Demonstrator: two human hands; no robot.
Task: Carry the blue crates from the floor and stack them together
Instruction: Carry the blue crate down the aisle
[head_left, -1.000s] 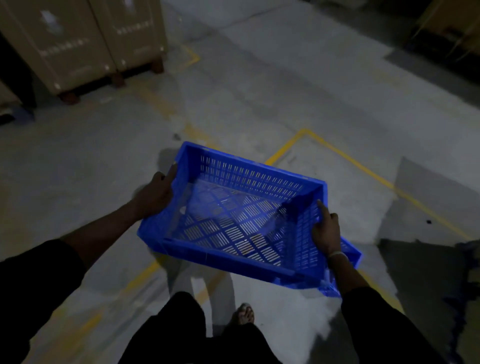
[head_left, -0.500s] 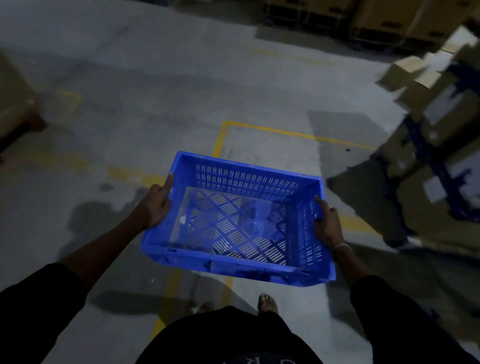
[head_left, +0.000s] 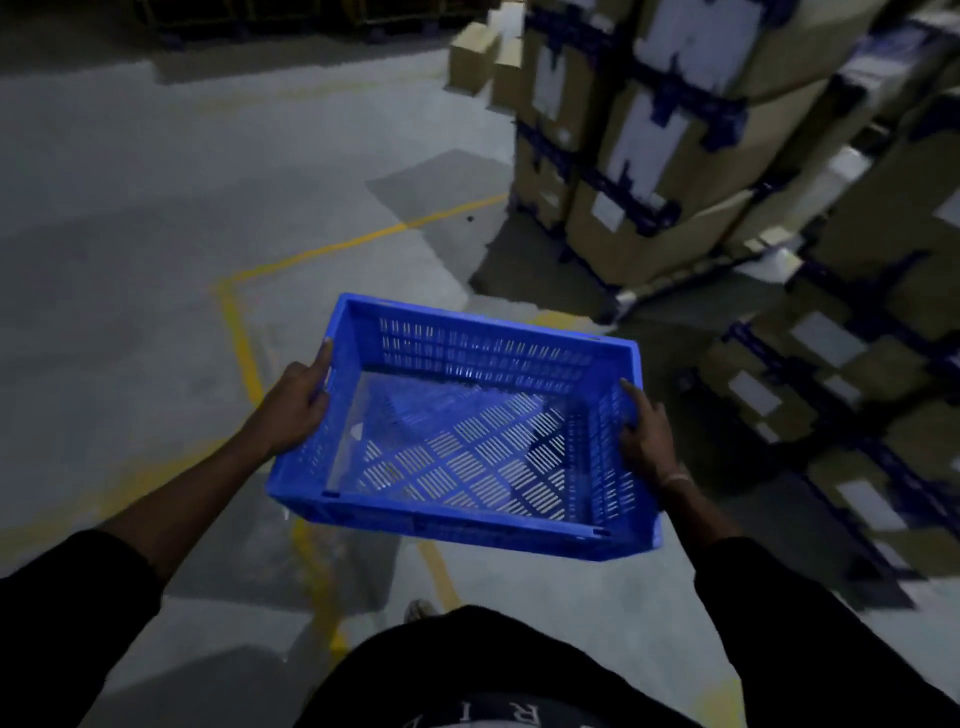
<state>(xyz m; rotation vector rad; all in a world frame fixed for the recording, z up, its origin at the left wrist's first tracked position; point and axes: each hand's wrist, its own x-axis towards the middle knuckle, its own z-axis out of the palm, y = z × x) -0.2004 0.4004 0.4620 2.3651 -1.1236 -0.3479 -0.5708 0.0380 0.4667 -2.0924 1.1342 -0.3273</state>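
Our left hand (head_left: 296, 410) grips one short side of the empty blue perforated plastic crate (head_left: 462, 431) and our right hand (head_left: 644, 441) grips the other, holding it in the air above the grey concrete floor (head_left: 156, 208). We judge the carry underway; no stack of crates is visible, so placing remains.

Stacked boxes (head_left: 670, 156) right of crate (head_left: 467, 525).

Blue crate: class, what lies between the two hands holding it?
Only the blue crate itself, empty, spans from the left hand to the right hand; head view.
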